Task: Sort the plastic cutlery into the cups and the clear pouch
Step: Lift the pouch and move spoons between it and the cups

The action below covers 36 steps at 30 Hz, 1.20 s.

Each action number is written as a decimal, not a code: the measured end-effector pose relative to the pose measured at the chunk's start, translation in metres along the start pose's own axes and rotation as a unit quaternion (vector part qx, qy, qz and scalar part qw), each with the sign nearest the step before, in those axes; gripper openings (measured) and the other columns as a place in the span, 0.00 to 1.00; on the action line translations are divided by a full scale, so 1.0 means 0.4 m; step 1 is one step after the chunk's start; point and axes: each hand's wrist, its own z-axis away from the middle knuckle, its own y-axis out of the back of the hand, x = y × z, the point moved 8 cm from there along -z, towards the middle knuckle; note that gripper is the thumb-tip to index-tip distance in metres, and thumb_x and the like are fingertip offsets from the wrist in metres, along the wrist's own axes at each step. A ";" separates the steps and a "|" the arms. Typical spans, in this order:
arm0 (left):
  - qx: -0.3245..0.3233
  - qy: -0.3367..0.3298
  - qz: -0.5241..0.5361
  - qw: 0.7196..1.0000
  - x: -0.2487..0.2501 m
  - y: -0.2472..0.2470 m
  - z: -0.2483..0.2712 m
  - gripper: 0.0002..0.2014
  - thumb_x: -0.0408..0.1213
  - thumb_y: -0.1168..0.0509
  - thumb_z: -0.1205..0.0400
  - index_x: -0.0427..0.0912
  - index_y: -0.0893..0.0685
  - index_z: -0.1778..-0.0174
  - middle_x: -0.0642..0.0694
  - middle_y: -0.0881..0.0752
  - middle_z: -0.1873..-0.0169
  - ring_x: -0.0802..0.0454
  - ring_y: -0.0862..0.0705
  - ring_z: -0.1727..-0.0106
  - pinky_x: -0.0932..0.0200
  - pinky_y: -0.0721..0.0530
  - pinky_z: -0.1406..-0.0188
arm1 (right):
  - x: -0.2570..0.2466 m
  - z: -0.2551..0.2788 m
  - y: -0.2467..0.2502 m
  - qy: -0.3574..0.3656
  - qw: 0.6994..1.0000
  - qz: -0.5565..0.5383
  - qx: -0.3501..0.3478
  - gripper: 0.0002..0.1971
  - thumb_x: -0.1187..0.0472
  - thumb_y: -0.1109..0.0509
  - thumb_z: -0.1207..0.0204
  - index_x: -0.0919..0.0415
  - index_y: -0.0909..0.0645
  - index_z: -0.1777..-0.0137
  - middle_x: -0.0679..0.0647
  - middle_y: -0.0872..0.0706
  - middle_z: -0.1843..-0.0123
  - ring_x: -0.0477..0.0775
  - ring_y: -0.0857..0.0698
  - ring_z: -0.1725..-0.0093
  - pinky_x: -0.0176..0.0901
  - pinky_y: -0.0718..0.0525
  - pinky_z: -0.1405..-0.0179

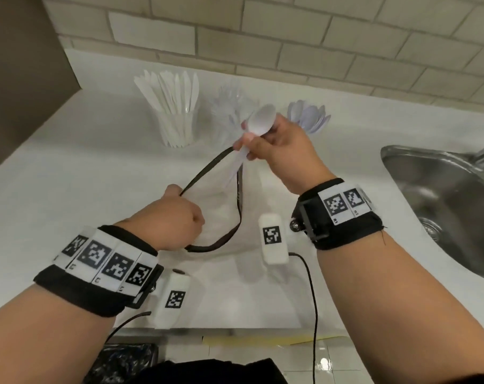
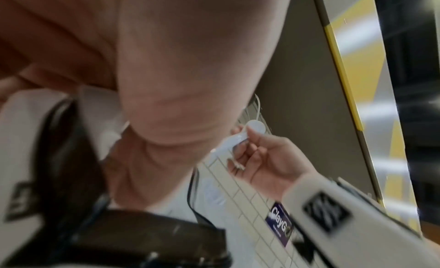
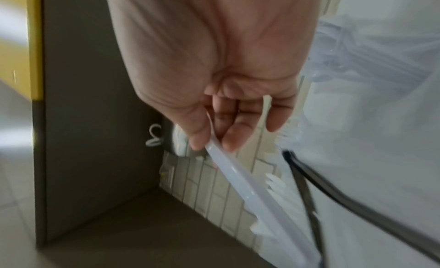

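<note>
Hard to make out: the clear pouch (image 1: 221, 206), its film nearly lost against the white counter (image 1: 96, 167), traced mainly by the dark rim looping open at the mouth. Gripped at the rim's near-left edge by the left hand (image 1: 174, 220), fingers curled round it; in the left wrist view only blurred palm and dark strap, fingertips hidden. Pinched between thumb and curled fingers of the right hand (image 1: 276, 142): a translucent plastic spoon (image 1: 261, 119), bowl up at 12 o'clock, handle angled down toward 7 o'clock with its lower end inside the pouch mouth and fading behind the film. In the right wrist view, smeared by motion, just the handle (image 3: 250, 187) leaving the fingertips, with fork tines faintly beside it. Beyond the hands, three clear cups along the tiled wall: at 11 o'clock the cup of white knives (image 1: 177, 126), plainly seen; at 12 o'clock the cup of clear forks (image 1: 227, 106), pale and partly blocked by the spoon and fingers; at 1 o'clock the cup of spoons (image 1: 310, 116), only the bowls showing above the right hand. At 3 o'clock a steel sink (image 1: 443, 206), cut off by the frame edge.
</note>
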 end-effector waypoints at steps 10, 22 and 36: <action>0.035 -0.024 0.077 0.996 -0.010 0.011 -0.005 0.05 0.42 0.33 0.21 0.59 0.14 0.55 0.53 0.33 0.40 0.58 0.19 0.54 0.73 0.31 0.66 | -0.044 -0.100 0.381 0.058 0.910 0.177 0.369 0.06 0.58 0.39 0.19 0.58 0.26 0.46 0.44 0.18 0.67 0.58 0.11 0.60 0.48 0.14 0.58; 0.063 -0.015 0.134 0.989 -0.025 0.037 0.004 0.10 0.38 0.35 0.21 0.61 0.17 0.53 0.55 0.28 0.48 0.55 0.18 0.60 0.67 0.25 0.62 | 0.130 -0.212 0.345 -0.087 0.833 0.506 0.205 0.23 0.56 0.49 0.15 0.45 0.39 0.20 0.54 0.23 0.28 0.65 0.29 0.30 0.58 0.30 0.38; 0.075 -0.031 0.146 0.986 -0.020 0.039 0.009 0.09 0.36 0.36 0.20 0.56 0.17 0.50 0.53 0.26 0.48 0.55 0.18 0.64 0.68 0.25 0.66 | 0.096 -0.133 0.252 -0.046 0.836 0.523 0.156 0.30 0.67 0.41 0.23 0.49 0.35 0.20 0.54 0.40 0.16 0.63 0.40 0.19 0.63 0.36 0.28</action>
